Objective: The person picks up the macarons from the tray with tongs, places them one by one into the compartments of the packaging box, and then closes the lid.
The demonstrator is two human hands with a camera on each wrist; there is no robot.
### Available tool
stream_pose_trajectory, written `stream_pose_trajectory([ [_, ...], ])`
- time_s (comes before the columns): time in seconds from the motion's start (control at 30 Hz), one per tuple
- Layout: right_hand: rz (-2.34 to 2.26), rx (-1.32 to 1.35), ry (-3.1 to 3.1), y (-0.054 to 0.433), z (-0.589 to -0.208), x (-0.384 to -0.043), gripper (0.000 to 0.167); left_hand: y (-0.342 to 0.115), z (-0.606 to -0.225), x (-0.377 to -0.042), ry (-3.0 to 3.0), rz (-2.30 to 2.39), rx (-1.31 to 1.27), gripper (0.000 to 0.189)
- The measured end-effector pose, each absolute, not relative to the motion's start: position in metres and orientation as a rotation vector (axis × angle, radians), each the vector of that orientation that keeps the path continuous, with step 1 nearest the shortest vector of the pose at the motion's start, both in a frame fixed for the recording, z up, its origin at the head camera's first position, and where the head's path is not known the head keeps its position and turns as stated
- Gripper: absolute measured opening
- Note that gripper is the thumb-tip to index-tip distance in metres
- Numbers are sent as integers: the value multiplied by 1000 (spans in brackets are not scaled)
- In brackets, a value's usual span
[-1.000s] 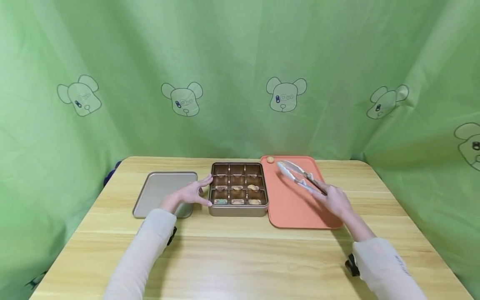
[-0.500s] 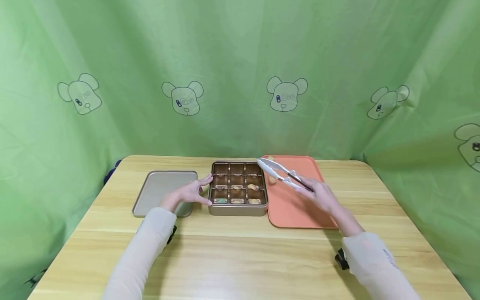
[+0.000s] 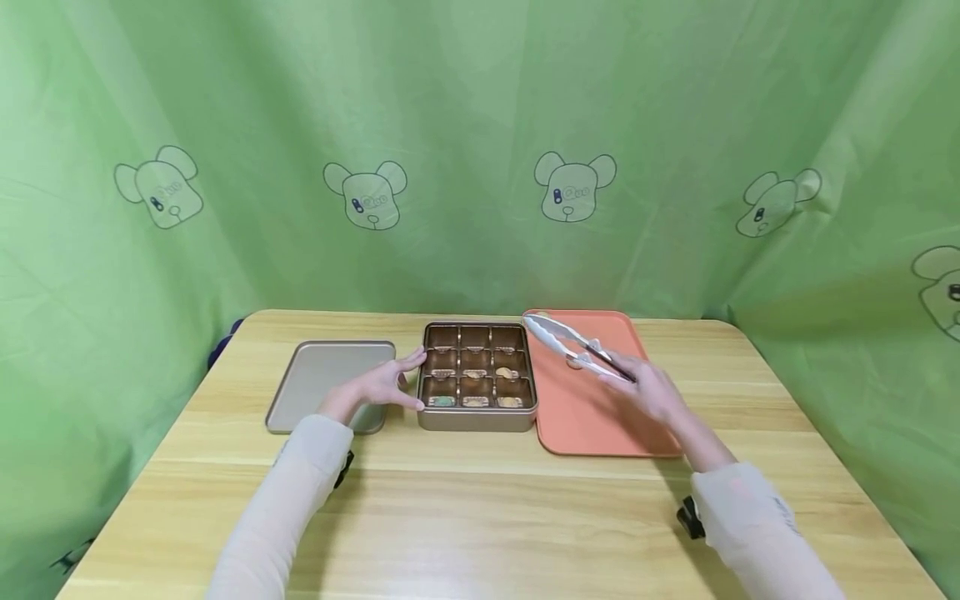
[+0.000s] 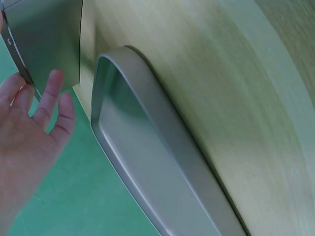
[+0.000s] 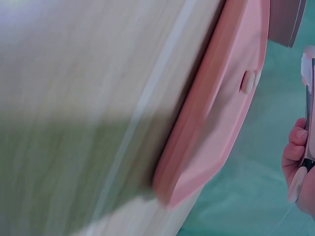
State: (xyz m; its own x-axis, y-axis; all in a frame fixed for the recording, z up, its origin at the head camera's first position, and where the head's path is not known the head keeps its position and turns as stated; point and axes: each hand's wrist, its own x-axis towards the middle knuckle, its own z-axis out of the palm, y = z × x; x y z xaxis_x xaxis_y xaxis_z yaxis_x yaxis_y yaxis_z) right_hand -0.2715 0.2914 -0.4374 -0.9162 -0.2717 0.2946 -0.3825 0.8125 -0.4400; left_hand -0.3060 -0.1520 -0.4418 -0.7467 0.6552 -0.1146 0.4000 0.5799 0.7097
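Note:
A brown metal box [image 3: 476, 421] with several square compartments stands mid-table. Biscuits lie in its front row, one of them green [image 3: 442, 402], and in part of its middle row. My left hand [image 3: 380, 387] rests spread against the box's left side, fingers mostly straight, as the left wrist view also shows. My right hand [image 3: 647, 385] grips the handle of metal tongs with pale tips [image 3: 551, 332], held over the left part of the pink tray [image 3: 592, 429]. A biscuit [image 5: 248, 81] stands on edge on that tray in the right wrist view; the tongs partly cover it in the head view.
A shallow metal lid [image 3: 318, 379] lies left of the box, under the left wrist. The pink tray adjoins the box's right side. A green curtain [image 3: 480, 250] hangs behind the wooden table [image 3: 450, 517].
The tongs swung left toward the box, then shifted slightly right. A biscuit appeared on the tray beneath them and moved right. My left hand and the box stayed still.

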Motion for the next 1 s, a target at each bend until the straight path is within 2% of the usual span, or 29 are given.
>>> stream_pose_trajectory([
  [0.53,636,429,-2928,342,-443,-248,61,-153,-439,-305,2449,968,853,93],
  [1.0,586,348,-3044,352,-445,-239,64,-153,-441,-305,2443,968,844,93],
])
